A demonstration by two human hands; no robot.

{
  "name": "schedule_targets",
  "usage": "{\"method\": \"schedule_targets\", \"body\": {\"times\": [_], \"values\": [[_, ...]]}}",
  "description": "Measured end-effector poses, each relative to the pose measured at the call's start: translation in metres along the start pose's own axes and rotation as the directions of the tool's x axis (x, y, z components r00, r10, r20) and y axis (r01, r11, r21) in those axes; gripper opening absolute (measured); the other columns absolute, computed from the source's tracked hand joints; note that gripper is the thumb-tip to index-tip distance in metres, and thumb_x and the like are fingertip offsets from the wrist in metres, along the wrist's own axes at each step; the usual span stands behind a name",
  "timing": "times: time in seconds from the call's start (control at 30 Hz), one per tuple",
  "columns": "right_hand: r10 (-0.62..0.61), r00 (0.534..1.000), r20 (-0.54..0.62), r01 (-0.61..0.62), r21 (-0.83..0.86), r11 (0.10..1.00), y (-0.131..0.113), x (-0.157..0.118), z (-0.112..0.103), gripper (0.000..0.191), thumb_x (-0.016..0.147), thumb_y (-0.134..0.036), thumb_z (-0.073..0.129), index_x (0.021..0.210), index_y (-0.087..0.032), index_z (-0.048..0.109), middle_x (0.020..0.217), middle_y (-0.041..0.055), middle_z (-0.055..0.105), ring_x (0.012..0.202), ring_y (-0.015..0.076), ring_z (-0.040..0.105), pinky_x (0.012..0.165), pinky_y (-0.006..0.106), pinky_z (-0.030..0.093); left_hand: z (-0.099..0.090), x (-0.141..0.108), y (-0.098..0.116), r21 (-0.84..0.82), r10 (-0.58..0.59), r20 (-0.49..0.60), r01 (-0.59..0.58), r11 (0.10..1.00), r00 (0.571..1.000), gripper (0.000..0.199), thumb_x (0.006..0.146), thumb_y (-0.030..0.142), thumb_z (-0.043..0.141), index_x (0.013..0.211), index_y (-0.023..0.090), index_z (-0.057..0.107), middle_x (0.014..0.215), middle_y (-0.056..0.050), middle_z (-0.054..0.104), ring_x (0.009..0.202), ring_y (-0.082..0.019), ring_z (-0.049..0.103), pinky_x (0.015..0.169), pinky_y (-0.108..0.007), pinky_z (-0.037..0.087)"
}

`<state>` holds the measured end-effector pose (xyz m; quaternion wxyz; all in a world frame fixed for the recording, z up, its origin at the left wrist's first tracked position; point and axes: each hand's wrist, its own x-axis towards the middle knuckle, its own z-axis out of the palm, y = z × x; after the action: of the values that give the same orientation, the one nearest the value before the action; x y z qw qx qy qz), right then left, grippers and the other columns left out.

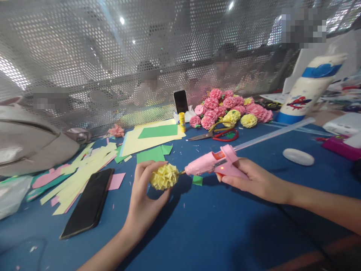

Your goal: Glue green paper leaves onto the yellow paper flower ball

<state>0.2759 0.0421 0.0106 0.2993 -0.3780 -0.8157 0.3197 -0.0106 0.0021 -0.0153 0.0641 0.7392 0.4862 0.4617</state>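
Note:
My left hand (145, 195) pinches a yellow paper flower (165, 177) between thumb and fingers, just above the table. In my right hand (254, 180) is a pink hot glue gun (213, 163), gripped by its handle with a small orange light showing. A long clear glue stick (276, 133) juts from its back. The nozzle points left and meets, or nearly meets, the flower's right side; I cannot tell whether it touches. A small green paper square (197, 180) lies on the table below the gun.
Scissors (208, 134) and a pile of pink and yellow paper flowers (220, 109) sit behind the gun. A yellow glue stick (182, 122) stands near green paper (158, 131). Left are a black phone (88, 205) and paper strips (81, 173); right, a bottle (307, 90) and white oval object (298, 157).

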Motion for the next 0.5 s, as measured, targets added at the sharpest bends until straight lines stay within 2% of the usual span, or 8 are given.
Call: {"method": "schedule_targets", "body": {"times": [0.5], "values": [[-0.061,0.997,0.038,0.061,-0.003,0.998,0.0046,-0.0009,-0.0004,0.03,0.093,-0.046,0.056,0.091,-0.018,0.069,0.08,0.0036,0.065,0.073,0.0191,0.058,0.071,0.028,0.048,0.0015,-0.0004,-0.0025,-0.027,-0.004,-0.004,0.004,1.0,1.0,0.043,0.084,0.012,0.066,0.122,0.03,0.056,0.114,-0.004,0.05,0.11,-0.022,0.052,0.092,-0.036,0.044]]}}
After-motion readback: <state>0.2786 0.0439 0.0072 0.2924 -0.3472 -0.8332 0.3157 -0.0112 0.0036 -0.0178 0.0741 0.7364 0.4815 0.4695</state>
